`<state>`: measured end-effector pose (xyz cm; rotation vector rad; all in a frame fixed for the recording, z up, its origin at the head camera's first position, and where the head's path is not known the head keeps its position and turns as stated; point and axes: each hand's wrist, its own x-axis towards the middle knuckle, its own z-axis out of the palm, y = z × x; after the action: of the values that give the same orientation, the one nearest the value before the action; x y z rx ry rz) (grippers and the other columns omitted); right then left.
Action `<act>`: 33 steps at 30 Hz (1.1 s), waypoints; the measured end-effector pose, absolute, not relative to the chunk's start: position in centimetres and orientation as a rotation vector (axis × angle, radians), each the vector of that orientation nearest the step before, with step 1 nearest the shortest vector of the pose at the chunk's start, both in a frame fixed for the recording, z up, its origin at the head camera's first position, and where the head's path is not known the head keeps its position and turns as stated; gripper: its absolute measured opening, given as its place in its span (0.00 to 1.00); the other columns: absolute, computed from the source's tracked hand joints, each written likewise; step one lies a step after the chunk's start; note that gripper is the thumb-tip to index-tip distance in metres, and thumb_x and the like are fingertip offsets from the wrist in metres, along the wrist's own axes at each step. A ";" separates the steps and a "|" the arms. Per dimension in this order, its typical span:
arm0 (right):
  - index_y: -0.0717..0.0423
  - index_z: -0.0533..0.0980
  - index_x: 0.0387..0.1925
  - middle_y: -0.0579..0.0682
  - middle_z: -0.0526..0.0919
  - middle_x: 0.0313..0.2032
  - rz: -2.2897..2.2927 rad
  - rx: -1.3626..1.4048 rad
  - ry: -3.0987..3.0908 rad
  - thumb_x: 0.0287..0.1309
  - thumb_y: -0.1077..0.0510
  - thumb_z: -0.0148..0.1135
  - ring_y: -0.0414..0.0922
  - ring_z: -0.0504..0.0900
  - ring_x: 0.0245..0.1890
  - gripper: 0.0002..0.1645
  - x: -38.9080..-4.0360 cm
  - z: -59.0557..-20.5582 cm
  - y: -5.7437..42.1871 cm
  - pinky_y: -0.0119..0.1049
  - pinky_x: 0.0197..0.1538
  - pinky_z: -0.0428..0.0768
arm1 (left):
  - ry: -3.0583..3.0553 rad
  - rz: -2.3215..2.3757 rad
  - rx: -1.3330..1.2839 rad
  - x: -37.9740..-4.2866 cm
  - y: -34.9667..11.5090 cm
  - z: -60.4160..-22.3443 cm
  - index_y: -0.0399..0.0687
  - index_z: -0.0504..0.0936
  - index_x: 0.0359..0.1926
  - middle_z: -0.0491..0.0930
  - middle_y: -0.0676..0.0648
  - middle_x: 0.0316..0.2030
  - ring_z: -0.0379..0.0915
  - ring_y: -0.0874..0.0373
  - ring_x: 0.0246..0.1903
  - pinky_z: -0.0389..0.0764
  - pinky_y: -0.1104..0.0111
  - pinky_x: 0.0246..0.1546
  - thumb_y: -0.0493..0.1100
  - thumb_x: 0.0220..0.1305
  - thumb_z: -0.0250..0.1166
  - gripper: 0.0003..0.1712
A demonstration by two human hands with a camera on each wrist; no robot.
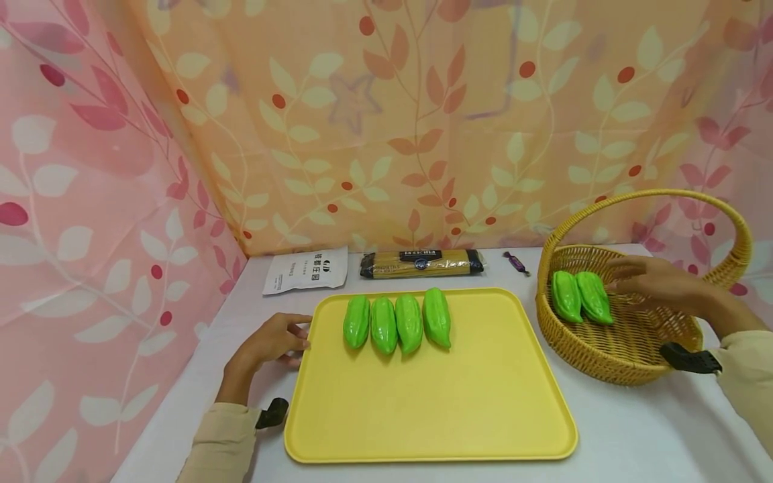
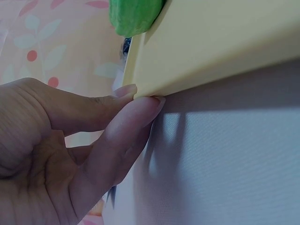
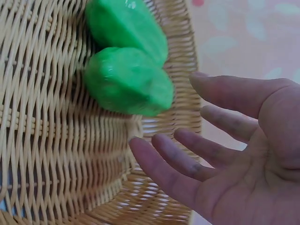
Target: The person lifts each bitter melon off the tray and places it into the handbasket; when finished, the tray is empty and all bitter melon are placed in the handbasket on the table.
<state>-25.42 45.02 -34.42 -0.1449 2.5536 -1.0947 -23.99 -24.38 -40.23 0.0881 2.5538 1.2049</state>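
Observation:
At the left side of the yellow tray [image 1: 471, 402], my left hand [image 1: 272, 341] pinches the rim between thumb and fingers, as the left wrist view shows up close. Several glossy green bitter melons [image 1: 408, 324] lie side by side near the tray's far edge. My right hand [image 1: 661, 282] is held over the wicker basket [image 1: 610, 365], fingers spread and slightly bent, with nothing in it. Two more bitter melons [image 3: 129, 82] rest against each other inside the basket, just beyond my fingertips in the right wrist view.
Behind the tray lie a white printed packet [image 1: 306, 270], a pack of spaghetti [image 1: 421, 263] and a small purple wrapped candy [image 1: 516, 263]. The basket's tall arched handle [image 1: 658, 193] rises near my right hand. Patterned cloth [image 1: 386, 134] hangs along the back of the table.

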 end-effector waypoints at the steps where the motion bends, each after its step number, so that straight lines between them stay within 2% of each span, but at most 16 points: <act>1: 0.73 0.44 0.81 0.83 0.51 0.74 -1.081 -0.162 2.584 0.79 0.53 0.56 0.76 0.73 0.66 0.47 -25.1 -34.2 45.0 0.58 0.55 0.87 | 2.557 1.204 0.089 -24.0 -24.4 -40.2 0.32 0.72 0.73 0.80 0.39 0.44 0.79 0.54 0.32 0.88 0.64 0.32 0.31 0.66 0.69 0.35; 6: 0.69 0.50 0.80 0.80 0.57 0.73 -1.015 -0.189 2.716 0.79 0.48 0.57 0.69 0.83 0.58 0.45 -23.6 -33.4 44.4 0.53 0.51 0.89 | 2.563 1.197 0.091 -24.0 -24.4 -40.3 0.33 0.73 0.73 0.80 0.40 0.44 0.79 0.54 0.32 0.88 0.64 0.32 0.31 0.66 0.69 0.35; 11: 0.67 0.53 0.80 0.77 0.61 0.72 -1.028 -0.191 2.792 0.78 0.47 0.59 0.72 0.81 0.59 0.44 -22.0 -33.1 43.2 0.50 0.49 0.90 | 2.558 1.205 0.091 -23.9 -24.3 -40.3 0.32 0.72 0.73 0.80 0.39 0.44 0.79 0.55 0.30 0.87 0.64 0.32 0.30 0.66 0.68 0.35; 13: 0.65 0.55 0.80 0.76 0.64 0.72 -1.024 -0.193 2.830 0.77 0.47 0.61 0.70 0.81 0.60 0.44 -21.3 -33.1 42.6 0.50 0.49 0.90 | 2.552 1.210 0.085 -23.9 -24.3 -40.4 0.32 0.72 0.74 0.80 0.39 0.44 0.79 0.55 0.29 0.87 0.64 0.31 0.30 0.66 0.68 0.35; 15: 0.63 0.58 0.79 0.73 0.66 0.72 -1.027 -0.197 2.865 0.76 0.47 0.62 0.56 0.86 0.57 0.43 -20.7 -33.1 42.0 0.45 0.48 0.90 | 2.545 1.219 0.084 -23.9 -24.3 -40.4 0.32 0.72 0.74 0.80 0.39 0.44 0.80 0.55 0.28 0.88 0.64 0.31 0.30 0.66 0.68 0.35; 17: 0.60 0.61 0.78 0.65 0.69 0.71 -1.050 -0.209 2.896 0.75 0.48 0.64 0.39 0.86 0.54 0.41 -20.1 -33.3 41.3 0.38 0.46 0.89 | 2.543 1.222 0.081 -23.9 -24.4 -40.3 0.32 0.72 0.74 0.80 0.39 0.44 0.80 0.55 0.28 0.88 0.64 0.31 0.30 0.66 0.68 0.35; 20: 0.56 0.65 0.76 0.44 0.73 0.67 -1.160 -0.263 2.901 0.74 0.53 0.65 0.21 0.79 0.48 0.36 -19.3 -33.6 40.1 0.29 0.44 0.86 | 2.539 1.224 0.080 -23.9 -24.3 -40.2 0.32 0.71 0.74 0.79 0.39 0.44 0.80 0.54 0.28 0.87 0.64 0.31 0.30 0.67 0.68 0.35; 23: 0.50 0.70 0.73 0.25 0.73 0.59 -1.257 -0.338 2.892 0.73 0.57 0.66 0.21 0.80 0.48 0.30 -18.7 -33.8 38.9 0.28 0.43 0.85 | 2.536 1.223 0.079 -23.9 -24.3 -40.1 0.31 0.71 0.74 0.79 0.39 0.44 0.80 0.55 0.29 0.88 0.64 0.31 0.30 0.67 0.68 0.36; 24: 0.49 0.71 0.72 0.23 0.74 0.57 -1.283 -0.365 2.885 0.73 0.59 0.66 0.23 0.80 0.48 0.30 -18.5 -33.9 38.5 0.29 0.43 0.86 | 2.536 1.221 0.075 -23.8 -24.3 -40.2 0.31 0.71 0.74 0.79 0.39 0.44 0.80 0.55 0.29 0.88 0.64 0.31 0.30 0.67 0.68 0.36; 26: 0.46 0.72 0.71 0.23 0.76 0.56 -1.321 -0.406 2.876 0.72 0.61 0.66 0.25 0.81 0.49 0.29 -18.2 -33.9 37.6 0.31 0.43 0.87 | 2.535 1.222 0.066 -23.9 -24.3 -40.2 0.31 0.71 0.74 0.80 0.39 0.44 0.80 0.55 0.29 0.88 0.64 0.31 0.30 0.67 0.68 0.36; 28: 0.48 0.73 0.70 0.25 0.79 0.55 -1.351 -0.438 2.870 0.71 0.62 0.67 0.27 0.82 0.48 0.29 -18.0 -34.0 36.5 0.32 0.42 0.88 | 2.535 1.217 0.066 -23.9 -24.3 -40.2 0.31 0.71 0.74 0.80 0.38 0.44 0.80 0.55 0.29 0.88 0.64 0.31 0.30 0.67 0.68 0.36; 30: 0.55 0.72 0.71 0.32 0.82 0.54 -1.389 -0.485 2.838 0.70 0.64 0.66 0.29 0.84 0.48 0.30 -17.9 -34.0 35.3 0.35 0.41 0.89 | 2.536 1.215 0.057 -24.0 -24.3 -40.1 0.32 0.71 0.74 0.80 0.39 0.44 0.80 0.55 0.29 0.88 0.65 0.31 0.30 0.67 0.68 0.36; 33: 0.61 0.70 0.72 0.40 0.82 0.54 -1.415 -0.520 2.781 0.71 0.62 0.66 0.31 0.84 0.48 0.31 -17.8 -34.1 33.4 0.37 0.42 0.90 | 2.537 1.211 0.054 -24.0 -24.3 -40.1 0.33 0.72 0.74 0.80 0.39 0.44 0.80 0.55 0.29 0.88 0.65 0.30 0.30 0.66 0.69 0.35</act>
<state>-17.84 33.43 -34.06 -0.5205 2.7814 -1.4150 -24.00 -24.31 -40.14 0.0536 2.5375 1.2114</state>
